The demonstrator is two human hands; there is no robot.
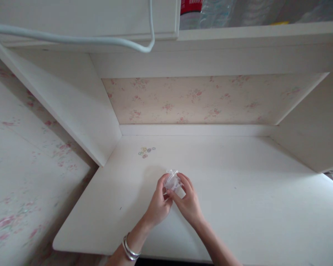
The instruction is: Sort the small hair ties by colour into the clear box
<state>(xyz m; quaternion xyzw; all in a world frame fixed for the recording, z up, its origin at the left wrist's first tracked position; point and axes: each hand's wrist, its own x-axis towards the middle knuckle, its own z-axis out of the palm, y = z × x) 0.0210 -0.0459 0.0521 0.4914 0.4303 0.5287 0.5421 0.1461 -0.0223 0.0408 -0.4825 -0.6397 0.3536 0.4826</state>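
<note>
Both hands hold a small clear plastic bag [172, 180] above the white desk [238, 214]. On its left side, my left hand [159, 203] grips the bag between thumb and fingers. My right hand [188, 201] pinches it from the right, with the thumb near the bag's lower edge. The bag looks crumpled, and I cannot make out what, if anything, is inside. Farther back on the desk, to the left of the hands, lies a small cluster of thin coloured rings [144, 150], in yellow, green, grey and reddish tones.
A white cable [100, 40] hangs across the upper left, in front of a cabinet [72, 14]. The shelf at the upper right holds clear plastic bottles [215, 13], one with a red label. White side panels [72, 99] bound the desk, with floral wallpaper [183, 99] behind.
</note>
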